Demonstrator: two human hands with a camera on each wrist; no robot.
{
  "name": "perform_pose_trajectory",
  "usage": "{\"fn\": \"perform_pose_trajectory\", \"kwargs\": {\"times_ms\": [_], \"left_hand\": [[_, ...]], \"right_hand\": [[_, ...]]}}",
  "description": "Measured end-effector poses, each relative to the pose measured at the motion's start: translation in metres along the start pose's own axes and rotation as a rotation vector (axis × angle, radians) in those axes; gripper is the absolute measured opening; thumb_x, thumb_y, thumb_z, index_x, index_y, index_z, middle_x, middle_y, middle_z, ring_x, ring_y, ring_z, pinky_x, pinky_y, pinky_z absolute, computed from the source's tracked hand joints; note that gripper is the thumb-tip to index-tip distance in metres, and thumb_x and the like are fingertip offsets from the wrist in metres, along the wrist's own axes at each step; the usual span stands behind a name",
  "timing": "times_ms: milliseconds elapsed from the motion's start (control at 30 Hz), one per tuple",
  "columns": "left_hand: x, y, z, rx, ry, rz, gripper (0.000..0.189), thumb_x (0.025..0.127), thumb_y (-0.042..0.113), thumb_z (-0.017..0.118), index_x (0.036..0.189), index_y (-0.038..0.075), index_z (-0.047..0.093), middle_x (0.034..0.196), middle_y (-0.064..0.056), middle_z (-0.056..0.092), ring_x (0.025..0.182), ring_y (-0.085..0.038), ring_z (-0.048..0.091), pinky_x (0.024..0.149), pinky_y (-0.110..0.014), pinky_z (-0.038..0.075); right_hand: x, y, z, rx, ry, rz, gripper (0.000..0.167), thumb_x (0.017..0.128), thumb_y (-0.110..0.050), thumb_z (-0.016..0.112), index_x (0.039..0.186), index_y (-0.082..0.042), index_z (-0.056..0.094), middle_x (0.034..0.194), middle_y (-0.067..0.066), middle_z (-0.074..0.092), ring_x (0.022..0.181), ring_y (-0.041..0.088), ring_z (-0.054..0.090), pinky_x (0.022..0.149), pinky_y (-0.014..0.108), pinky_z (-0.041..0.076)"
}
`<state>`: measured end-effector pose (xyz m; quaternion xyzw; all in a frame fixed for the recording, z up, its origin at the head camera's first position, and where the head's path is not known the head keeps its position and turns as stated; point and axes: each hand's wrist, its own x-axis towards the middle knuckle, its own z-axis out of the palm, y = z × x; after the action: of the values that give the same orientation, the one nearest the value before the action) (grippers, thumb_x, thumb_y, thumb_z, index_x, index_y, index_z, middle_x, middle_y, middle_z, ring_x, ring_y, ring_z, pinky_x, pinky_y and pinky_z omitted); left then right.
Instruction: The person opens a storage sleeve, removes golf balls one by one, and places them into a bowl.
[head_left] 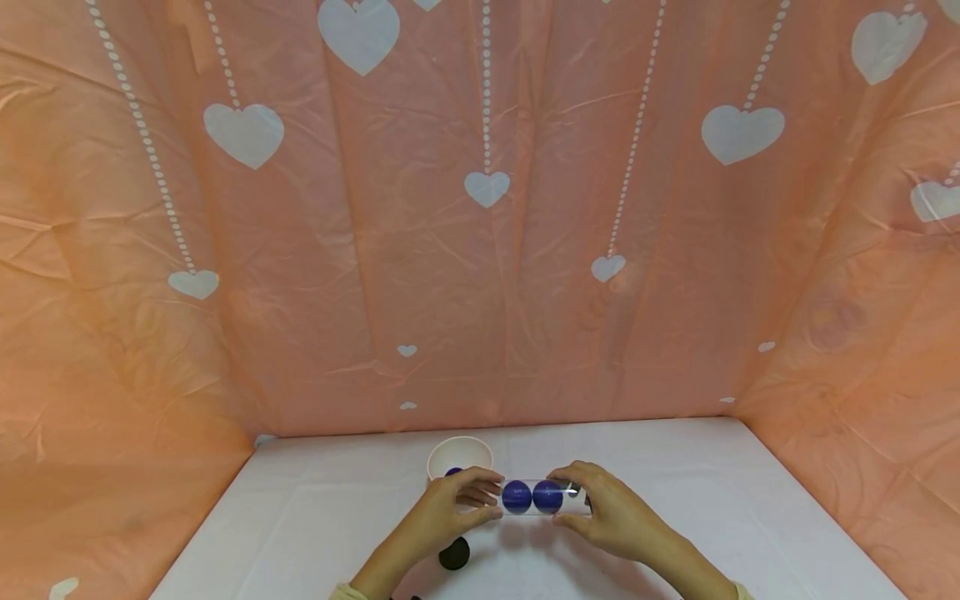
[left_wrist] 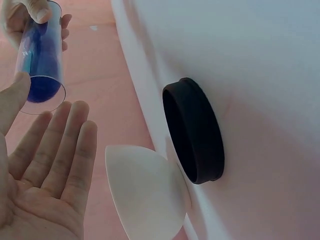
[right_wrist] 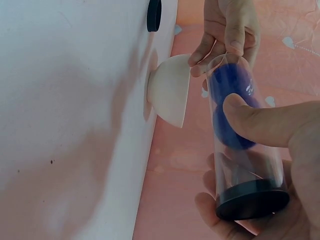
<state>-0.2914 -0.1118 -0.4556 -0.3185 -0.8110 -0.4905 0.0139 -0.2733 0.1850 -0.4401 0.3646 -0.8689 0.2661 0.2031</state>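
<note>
My right hand (head_left: 611, 512) grips a clear plastic tube (right_wrist: 245, 167), thumb on one side and fingers round the other. The tube lies sideways above the table in the head view. A black cap (right_wrist: 253, 200) closes its right end; the left end shows an uncapped rim in the left wrist view. Two blue balls, a left one (head_left: 516, 497) and a right one (head_left: 548, 497), sit inside side by side. At the rim is my left hand (head_left: 446, 510), its fingers extended and its thumb overlapping the tube's edge in the left wrist view (left_wrist: 55, 175).
A white bowl (head_left: 459, 451) stands on the white table (head_left: 337, 475) behind my left hand, with a blue ball (head_left: 453, 472) partly visible in it. A black ring-shaped lid (left_wrist: 200, 135) lies below the left wrist. Peach sheeting (head_left: 487, 292) encloses the back and sides.
</note>
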Motion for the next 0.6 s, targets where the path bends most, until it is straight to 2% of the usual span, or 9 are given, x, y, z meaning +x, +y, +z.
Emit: {"fn": "perform_pose_trajectory", "kwargs": {"times_ms": [200,467,600], "left_hand": [[-0.0001,-0.0002,-0.0012,0.015,0.0,-0.02,0.034,0.098,0.024,0.082,0.13,0.015,0.073,0.117,0.0,0.077,0.102,-0.013,0.074,0.094,-0.031,0.062],[0.0001,-0.002,-0.002,0.0,0.003,-0.037,0.033,0.097,0.022,0.083,0.128,0.014,0.074,0.115,-0.001,0.076,0.1,-0.012,0.072,0.094,-0.032,0.062],[0.0002,-0.0038,-0.0027,-0.02,0.01,-0.041,0.031,0.097,0.02,0.083,0.126,0.012,0.075,0.112,-0.002,0.077,0.098,-0.01,0.072,0.092,-0.028,0.062]], "right_hand": [[-0.0002,-0.0003,-0.0018,0.02,-0.026,0.033,0.043,0.088,-0.022,0.09,0.125,-0.01,0.072,0.112,-0.002,0.073,0.1,0.02,0.069,0.089,0.039,0.06],[0.0005,0.0009,-0.0025,0.073,-0.029,0.011,0.041,0.089,-0.022,0.089,0.124,-0.008,0.072,0.111,0.0,0.074,0.096,0.016,0.067,0.082,0.034,0.058],[0.0001,0.0022,-0.0017,0.115,-0.048,0.032,0.039,0.09,-0.021,0.089,0.123,-0.009,0.072,0.11,0.0,0.074,0.092,0.011,0.064,0.076,0.029,0.056]]}}
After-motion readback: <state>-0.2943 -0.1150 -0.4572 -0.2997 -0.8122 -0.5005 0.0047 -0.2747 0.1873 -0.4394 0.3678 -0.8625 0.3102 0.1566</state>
